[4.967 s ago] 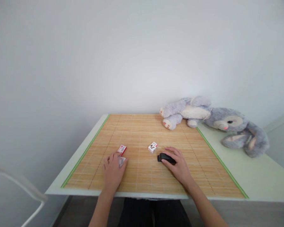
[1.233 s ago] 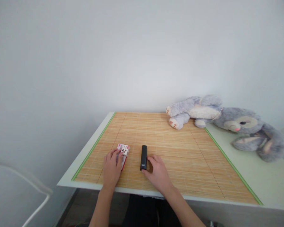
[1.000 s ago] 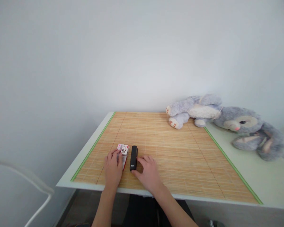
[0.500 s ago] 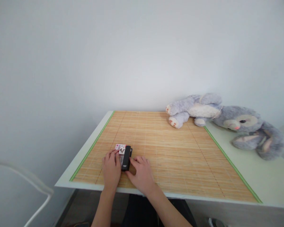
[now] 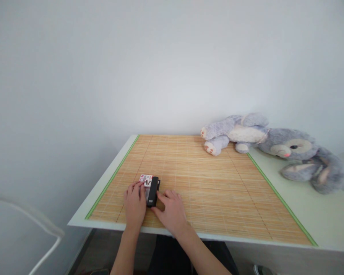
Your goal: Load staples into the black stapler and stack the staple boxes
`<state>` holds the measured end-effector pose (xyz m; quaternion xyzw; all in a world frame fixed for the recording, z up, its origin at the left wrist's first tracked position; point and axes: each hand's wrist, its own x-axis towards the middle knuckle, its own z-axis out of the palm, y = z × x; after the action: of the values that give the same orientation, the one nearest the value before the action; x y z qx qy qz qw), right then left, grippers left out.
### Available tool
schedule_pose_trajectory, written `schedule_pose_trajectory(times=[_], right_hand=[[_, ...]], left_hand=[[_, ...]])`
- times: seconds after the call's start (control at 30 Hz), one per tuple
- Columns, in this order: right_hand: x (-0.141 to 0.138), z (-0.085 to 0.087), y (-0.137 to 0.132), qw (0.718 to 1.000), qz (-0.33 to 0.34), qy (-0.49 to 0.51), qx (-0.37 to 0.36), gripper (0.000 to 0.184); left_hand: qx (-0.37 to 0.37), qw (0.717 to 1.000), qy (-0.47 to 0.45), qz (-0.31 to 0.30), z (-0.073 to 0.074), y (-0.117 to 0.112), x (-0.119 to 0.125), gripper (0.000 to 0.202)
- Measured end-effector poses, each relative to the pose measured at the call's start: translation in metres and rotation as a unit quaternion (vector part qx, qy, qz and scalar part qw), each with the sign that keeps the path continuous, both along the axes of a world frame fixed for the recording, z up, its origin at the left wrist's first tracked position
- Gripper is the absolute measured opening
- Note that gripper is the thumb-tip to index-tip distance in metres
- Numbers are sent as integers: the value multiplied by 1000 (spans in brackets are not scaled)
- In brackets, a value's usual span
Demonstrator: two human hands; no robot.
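Note:
A black stapler [image 5: 153,193] lies lengthwise on the bamboo mat, its handle uppermost. Directly left of it is a small red-and-white printed box [image 5: 147,181] with a stapler pictured on it, partly under my fingers. My left hand [image 5: 135,202] rests flat with its fingers stretched over the box's near left part. With thumb at the near end and index finger along the right side, my right hand [image 5: 172,212] grips the stapler. Something dark sticks out just past the stapler's far right side, too small to make out.
The bamboo mat [image 5: 212,191] with green edging covers much of the white table [image 5: 318,214]. A grey plush rabbit [image 5: 289,143] lies at the back right against the wall. A white cable or tube [image 5: 50,248] curves at the lower left.
Almost nothing differs. The thumb of my right hand has shifted very slightly left at the stapler's near end; the box and stapler stay in place.

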<state>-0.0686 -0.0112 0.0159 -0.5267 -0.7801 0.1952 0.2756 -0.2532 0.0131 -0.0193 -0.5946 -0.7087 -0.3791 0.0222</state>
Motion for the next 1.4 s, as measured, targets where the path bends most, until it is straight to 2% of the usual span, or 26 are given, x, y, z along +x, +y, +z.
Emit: schedule_pose_trajectory(times=[0.67, 0.77, 0.87, 0.93, 1.0, 1.07, 1.1, 1.17, 1.2, 1.27, 1.4], right_hand=[[-2, 1, 1, 1000, -4, -7, -5, 53], [-1, 1, -2, 1000, 2, -2, -1, 58], [14, 1, -7, 1000, -4, -2, 1, 70], [35, 0, -10, 1000, -25, -12, 3, 70], [66, -1, -10, 998, -59, -30, 15, 63], [101, -5, -7, 992, -107, -50, 36, 60], [118, -7, -4, 988, -131, -66, 44, 60], [147, -13, 2, 977, -177, -104, 55, 62], [156, -16, 5, 972, -190, -130, 52, 65], [166, -22, 9, 961, -205, -179, 41, 72], [161, -28, 11, 949, -210, -233, 21, 77]], left_hand=[[-3, 1000, -5, -6, 2, -1, 1, 37], [-5, 1000, -8, -6, 4, -1, 0, 37], [7, 1000, -10, 6, 12, -6, -1, 38], [24, 999, -8, 26, 23, -13, 3, 39], [46, 998, -8, 46, 35, -23, 16, 39], [59, 998, -17, 33, 46, -33, 40, 38], [58, 998, -24, 2, 49, -36, 56, 36], [16, 992, -17, -126, 51, -38, 89, 35], [-20, 983, 4, -183, 49, -36, 105, 36], [-72, 969, 36, -233, 42, -28, 132, 42], [-103, 967, 92, -216, 23, -7, 154, 58]])
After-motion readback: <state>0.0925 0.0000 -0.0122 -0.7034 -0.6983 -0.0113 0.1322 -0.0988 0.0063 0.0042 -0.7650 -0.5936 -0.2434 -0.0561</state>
